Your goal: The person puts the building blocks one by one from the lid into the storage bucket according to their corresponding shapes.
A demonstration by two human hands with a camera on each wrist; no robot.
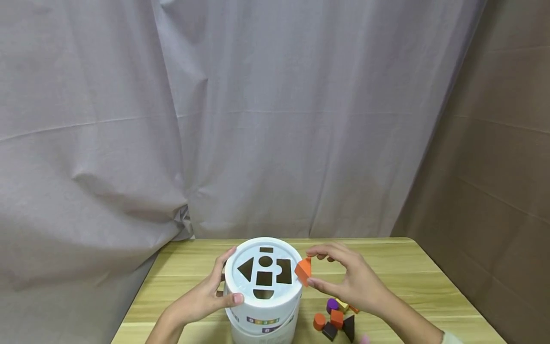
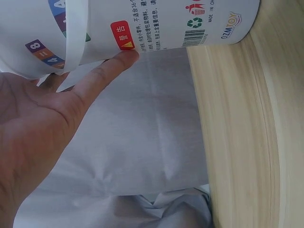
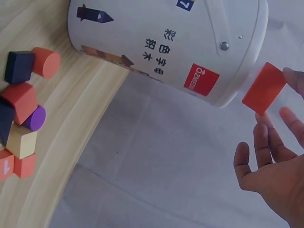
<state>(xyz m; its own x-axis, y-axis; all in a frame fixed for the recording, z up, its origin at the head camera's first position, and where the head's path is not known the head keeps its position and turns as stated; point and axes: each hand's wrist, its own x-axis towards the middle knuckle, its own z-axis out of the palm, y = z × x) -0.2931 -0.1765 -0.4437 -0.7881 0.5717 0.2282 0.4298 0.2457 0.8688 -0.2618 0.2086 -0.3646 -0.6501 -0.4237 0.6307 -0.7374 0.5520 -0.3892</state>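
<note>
A white toy bucket (image 1: 268,329) stands upright on the table, its pale lid (image 1: 240,292) cut with several shaped holes: a triangle, a circle, a square and others. My left hand (image 1: 202,296) holds the bucket's left side at the top, thumb on the near rim and a finger along the far rim. In the left wrist view, one finger of that hand reaches beside a red warning label (image 2: 122,35). Just off the lid's right edge, my right hand (image 1: 356,277) pinches an orange block (image 1: 303,270) between thumb and fingertips. The right wrist view shows the block's flat rectangular face.
Loose blocks lie right of the bucket: an orange cylinder (image 1: 319,321), a purple cylinder (image 1: 332,305), a red-orange cube (image 1: 337,318), a black block (image 1: 330,331) and a black triangle (image 1: 349,327). The wooden table (image 1: 193,258) ends at a grey curtain (image 1: 275,143).
</note>
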